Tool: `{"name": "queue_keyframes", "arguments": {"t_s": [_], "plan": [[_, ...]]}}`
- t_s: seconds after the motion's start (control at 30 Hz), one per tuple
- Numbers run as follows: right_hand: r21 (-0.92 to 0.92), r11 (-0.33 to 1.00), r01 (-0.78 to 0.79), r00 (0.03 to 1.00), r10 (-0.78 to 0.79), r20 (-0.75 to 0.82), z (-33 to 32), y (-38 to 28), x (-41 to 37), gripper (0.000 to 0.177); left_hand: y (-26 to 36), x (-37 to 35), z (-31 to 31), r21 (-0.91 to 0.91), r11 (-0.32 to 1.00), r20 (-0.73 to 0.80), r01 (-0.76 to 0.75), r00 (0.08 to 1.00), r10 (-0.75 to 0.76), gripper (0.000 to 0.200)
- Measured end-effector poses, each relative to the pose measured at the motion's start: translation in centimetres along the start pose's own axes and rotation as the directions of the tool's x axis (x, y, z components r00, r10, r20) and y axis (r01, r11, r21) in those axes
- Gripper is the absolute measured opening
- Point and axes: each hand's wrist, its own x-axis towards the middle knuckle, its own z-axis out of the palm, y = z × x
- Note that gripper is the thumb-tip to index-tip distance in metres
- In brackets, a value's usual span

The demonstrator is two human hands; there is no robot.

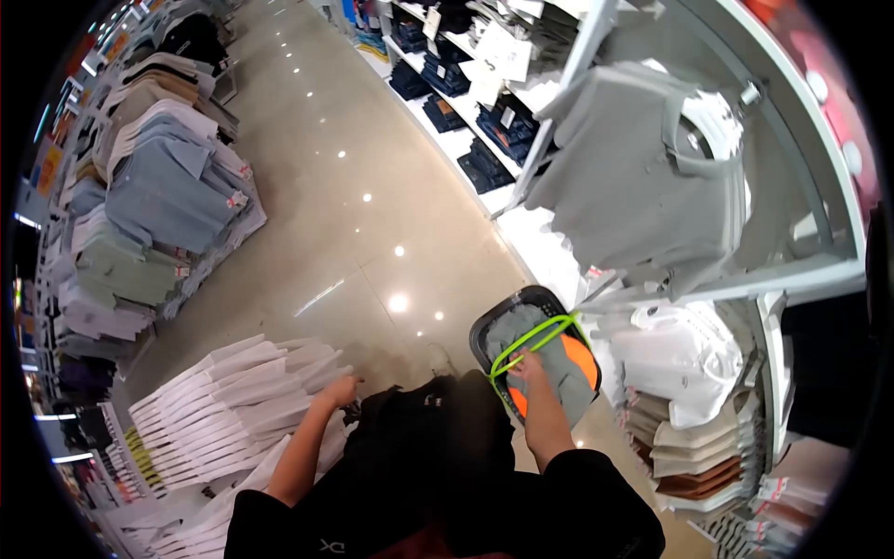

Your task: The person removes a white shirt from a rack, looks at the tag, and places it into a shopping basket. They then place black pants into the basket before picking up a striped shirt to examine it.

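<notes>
My right hand (pixel 526 363) is closed around the bright green handle (pixel 545 335) of a black shopping basket (pixel 480 326). Grey clothing (pixel 562 377) lies inside the basket, with orange patches (pixel 579 359) showing at its sides. To the left, my left hand (pixel 342 389) hangs beside a row of white shirts (pixel 237 391), a finger stretched out and nothing visible in its grasp. Its lower fingers are partly hidden near my black clothing.
Racks of hanging shirts (pixel 172 191) line the left side. On the right stand a display with a grey shirt (pixel 624 168), a white shirt (pixel 684 359) and shelves of folded jeans (pixel 484 168). A shiny tiled floor (pixel 326 214) runs ahead between them.
</notes>
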Motion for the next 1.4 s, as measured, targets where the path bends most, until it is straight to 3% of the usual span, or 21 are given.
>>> {"name": "queue_keyframes", "arguments": {"t_s": [0.07,0.1,0.17,0.5,0.63,0.77,0.83,0.87,0.9,0.97,1.03,1.07,1.13,1.17,1.2,1.27,1.33,1.4], "plan": [[-0.069,0.997,-0.021,0.998,0.017,-0.060,1.3,-0.9,1.7,0.014,1.4,-0.9,-1.6,0.006,0.995,-0.114,0.104,0.988,-0.102,0.038],[-0.108,0.992,-0.061,0.990,0.047,-0.130,1.6,-0.7,2.9,0.015,1.2,-1.1,-1.7,-0.024,0.997,-0.132,0.070,0.989,-0.072,0.035],[-0.106,0.994,-0.035,0.993,0.023,-0.113,2.1,-0.3,4.0,0.018,-0.2,-1.1,-0.9,-0.085,0.996,-0.200,-0.012,0.980,-0.005,0.036],[-0.098,0.986,0.136,0.963,-0.155,-0.222,9.7,-3.4,-0.6,0.015,-1.2,-2.1,-5.5,-0.178,0.982,-0.192,0.070,0.976,-0.104,0.037],[-0.077,0.992,0.103,0.931,-0.123,-0.345,9.8,-2.8,3.2,0.025,-2.6,2.9,-9.0,-0.133,0.989,-0.120,0.066,0.989,-0.082,0.037],[-0.051,0.996,0.079,0.917,-0.093,-0.387,9.2,-3.5,5.1,0.035,-2.1,7.5,-16.5,-0.098,0.994,-0.061,-0.056,0.997,0.050,0.041],[-0.127,0.935,0.330,0.891,-0.353,-0.286,6.7,-0.3,8.7,0.027,-2.8,9.7,-20.7,-0.075,0.992,-0.097,-0.100,0.991,0.093,0.038],[-0.452,0.857,0.249,0.909,-0.367,-0.196,4.9,0.5,12.4,0.021,-3.1,10.7,-22.8,-0.057,0.992,-0.121,-0.111,0.987,0.104,0.037],[-0.727,0.660,0.189,0.920,-0.379,-0.104,5.0,-0.2,12.4,0.017,-3.9,11.5,-24.8,-0.036,0.993,-0.117,-0.110,0.988,0.105,0.037],[-0.368,0.917,0.152,0.935,-0.254,-0.247,7.5,-1.6,11.7,0.015,-5.9,13.2,-28.5,-0.007,0.995,-0.077,-0.104,0.992,0.103,0.036],[-0.039,0.987,0.157,0.908,-0.160,-0.388,12.8,-4.9,6.0,0.021,-8.2,15.1,-31.6,-0.069,0.993,-0.110,-0.097,0.990,0.089,0.036],[-0.271,0.960,0.075,0.908,-0.178,-0.379,11.7,-3.6,9.6,0.022,-10.0,15.4,-32.2,-0.152,0.985,-0.128,-0.081,0.990,0.062,0.036],[-0.685,0.722,-0.102,0.908,-0.214,-0.360,11.2,-2.7,13.3,0.026,-15.0,16.8,-32.5,-0.251,0.967,-0.117,-0.049,0.993,0.020,0.036],[-0.311,0.950,-0.014,0.895,-0.127,-0.429,15.0,-6.2,7.8,0.005,-16.2,17.2,-33.4,-0.239,0.971,-0.113,0.008,0.993,-0.036,0.036],[-0.504,0.864,-0.010,0.899,-0.213,-0.383,12.8,-3.4,13.4,0.011,-17.0,17.4,-34.3,-0.228,0.971,-0.112,0.067,0.989,-0.095,0.035],[-0.820,0.572,-0.017,0.881,-0.379,-0.282,14.1,-3.1,13.9,0.028,-18.1,17.2,-35.3,-0.144,0.984,-0.064,0.108,0.991,-0.119,0.035],[-0.839,0.537,-0.085,0.886,-0.344,-0.310,15.3,-4.2,14.2,0.029,-18.8,17.1,-35.0,-0.064,0.986,-0.022,0.153,0.988,-0.154,0.034],[-0.754,0.655,-0.042,0.872,-0.344,-0.348,17.2,-4.2,14.7,0.028,-19.8,17.0,-35.1,-0.177,0.961,0.094,0.213,0.976,-0.198,0.035]]}}
